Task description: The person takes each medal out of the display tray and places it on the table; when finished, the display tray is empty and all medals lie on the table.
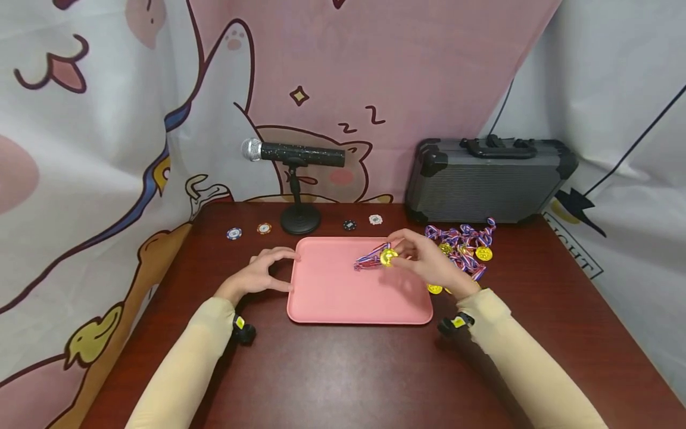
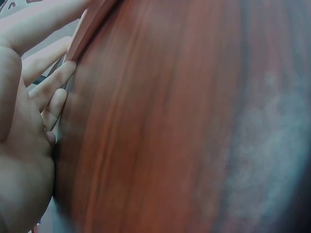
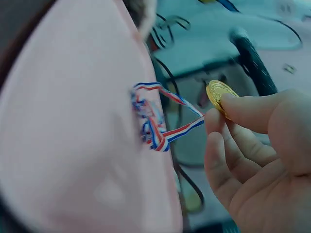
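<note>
My right hand (image 1: 423, 259) pinches a gold medal (image 1: 388, 257) between thumb and fingers over a pink tray (image 1: 332, 298). From the medal, its red, white and blue ribbon (image 3: 184, 131) trails down, bunched at the tray's surface. At the tray's left edge, my left hand (image 1: 261, 273) touches the rim with thumb and fingers spread, not wrapped round it. In the left wrist view its fingers (image 2: 53, 82) lie fairly straight along the tray's side. To the right of the tray is a pile of more gold medals (image 1: 484, 254) with tangled ribbons, partly hidden by my right hand.
Behind the tray, a black microphone (image 1: 316, 154) sits on a round-based stand (image 1: 300, 218). Several poker chips (image 1: 264, 228) lie in a row near the table's back edge. A grey hard case (image 1: 488, 185) stands at the back right. Printed curtains surround the brown table (image 1: 343, 375).
</note>
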The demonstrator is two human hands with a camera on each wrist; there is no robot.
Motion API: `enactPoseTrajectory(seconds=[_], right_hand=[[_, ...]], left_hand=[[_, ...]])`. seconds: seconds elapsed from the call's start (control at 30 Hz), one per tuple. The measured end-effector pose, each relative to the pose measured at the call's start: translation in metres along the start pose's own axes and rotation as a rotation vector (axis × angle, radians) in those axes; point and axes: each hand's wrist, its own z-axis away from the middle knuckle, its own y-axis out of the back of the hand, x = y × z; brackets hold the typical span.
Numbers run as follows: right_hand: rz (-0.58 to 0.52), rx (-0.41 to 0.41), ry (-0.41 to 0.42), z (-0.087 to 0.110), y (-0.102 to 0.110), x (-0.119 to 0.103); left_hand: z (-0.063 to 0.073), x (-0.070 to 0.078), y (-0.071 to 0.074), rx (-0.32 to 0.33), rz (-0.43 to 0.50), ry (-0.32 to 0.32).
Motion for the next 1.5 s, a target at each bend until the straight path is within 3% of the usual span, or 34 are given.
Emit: enactPoseTrajectory(seconds=[0.43,0.7,0.93,1.03,1.27,1.5], right_hand=[[0.190,0.243,-0.166,0.064,0.103,0.001],[0.273,0.350,-0.219,0.087,0.140,0.003],[0.243,0.418,-0.241,0.108,0.159,0.017],[0.283,0.388,-0.258,0.120,0.158,0.028],[0.370,0.207,-0.314,0.145,0.140,0.063],[0.467,0.110,-0.306,0.154,0.125,0.077]], left_hand=[[0.001,-0.002,0.000,-0.002,-0.013,-0.004],[0.003,-0.004,0.000,-0.004,-0.022,0.021],[0.003,-0.005,-0.002,-0.005,-0.013,0.011],[0.002,-0.004,-0.002,-0.006,-0.015,0.008],[0.000,-0.001,-0.001,0.005,-0.025,-0.019],[-0.001,0.000,0.000,0.000,-0.024,-0.012]])
